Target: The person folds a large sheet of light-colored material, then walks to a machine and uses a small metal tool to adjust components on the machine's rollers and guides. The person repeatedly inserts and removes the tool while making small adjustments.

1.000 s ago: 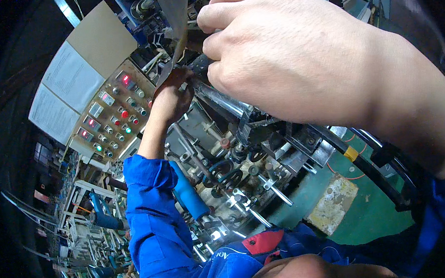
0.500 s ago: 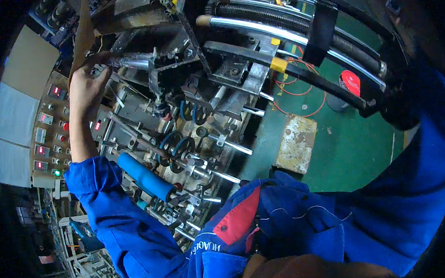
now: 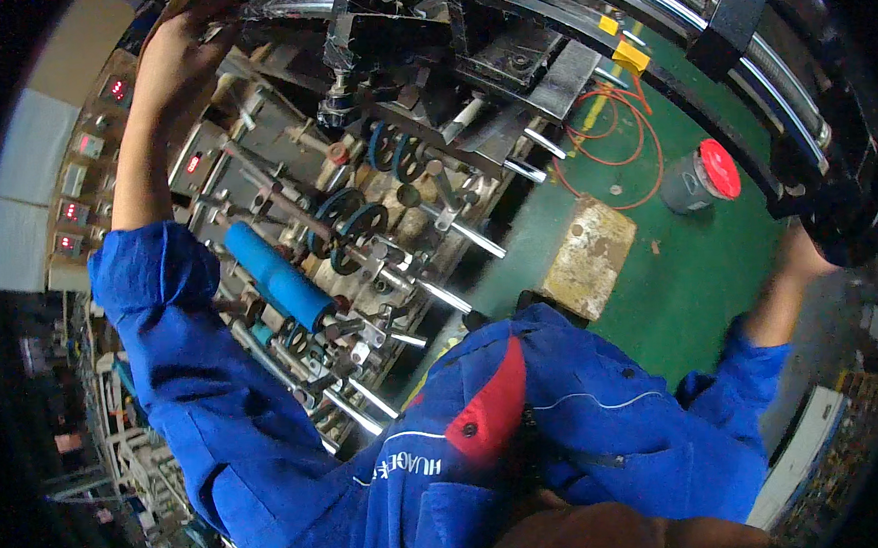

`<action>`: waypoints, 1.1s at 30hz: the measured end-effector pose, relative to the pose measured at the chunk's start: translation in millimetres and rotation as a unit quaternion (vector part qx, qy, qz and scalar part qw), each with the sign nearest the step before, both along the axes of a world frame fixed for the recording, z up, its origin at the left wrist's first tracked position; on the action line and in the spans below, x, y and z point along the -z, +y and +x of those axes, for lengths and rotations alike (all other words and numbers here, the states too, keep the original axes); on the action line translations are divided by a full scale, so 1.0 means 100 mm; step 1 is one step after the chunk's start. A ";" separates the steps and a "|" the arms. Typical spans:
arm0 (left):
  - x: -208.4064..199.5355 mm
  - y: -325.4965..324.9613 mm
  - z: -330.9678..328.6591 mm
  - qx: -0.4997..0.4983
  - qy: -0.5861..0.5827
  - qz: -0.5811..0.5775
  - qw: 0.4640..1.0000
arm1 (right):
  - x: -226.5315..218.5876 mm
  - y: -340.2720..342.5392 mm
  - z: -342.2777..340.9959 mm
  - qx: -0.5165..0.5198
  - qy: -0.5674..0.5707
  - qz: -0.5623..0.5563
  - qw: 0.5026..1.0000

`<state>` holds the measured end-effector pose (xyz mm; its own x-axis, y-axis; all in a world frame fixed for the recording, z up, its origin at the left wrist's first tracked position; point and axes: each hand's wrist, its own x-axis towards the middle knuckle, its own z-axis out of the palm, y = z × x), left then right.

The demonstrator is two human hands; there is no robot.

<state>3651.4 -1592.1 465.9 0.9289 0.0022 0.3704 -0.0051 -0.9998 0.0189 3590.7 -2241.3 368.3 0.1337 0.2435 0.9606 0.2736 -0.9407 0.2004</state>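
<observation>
My left hand [image 3: 181,58] is raised at the upper left, beside a brown strip and the end of a shiny metal rod [image 3: 295,6]. Its fingers curl around something that shadow and the picture's edge hide. Far to the right, my right hand [image 3: 801,255] is at the dark rounded end [image 3: 843,222] of the machine's upper frame, which covers its fingers. Between the hands stretch a long black bar [image 3: 692,131] with yellow tape [image 3: 630,56] and a chrome rod [image 3: 779,88].
Below the frame, the machine bed carries a blue roller [image 3: 280,276], wheels [image 3: 349,229] and metal shafts. A control panel [image 3: 87,172] with red displays stands left. On the green floor are a worn block [image 3: 590,258], a red-topped bucket [image 3: 704,179] and a coiled orange hose [image 3: 640,157].
My right hand has come into view at the right, where only the sleeve showed. The view has shifted, so the machine and my left hand appear higher in the picture.
</observation>
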 end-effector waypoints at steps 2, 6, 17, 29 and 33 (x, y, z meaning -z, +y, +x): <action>-0.09 -0.01 0.06 0.162 -0.031 0.067 0.984 | 1.11 0.73 -0.14 -0.216 0.324 0.168 0.906; -0.17 -0.09 -0.02 -0.022 0.045 0.039 0.998 | 1.64 1.95 0.04 -0.299 0.382 0.072 0.872; -0.11 0.15 0.01 0.158 -0.031 -0.175 0.971 | 1.56 2.83 0.40 -0.279 0.297 0.008 0.913; -0.35 0.13 -0.37 0.043 -0.331 -0.161 0.929 | 1.02 2.59 0.02 -0.455 0.208 0.039 0.865; -0.41 0.30 -0.39 -0.188 -0.308 -0.061 0.930 | 0.98 2.43 -0.08 -0.426 0.223 0.053 0.875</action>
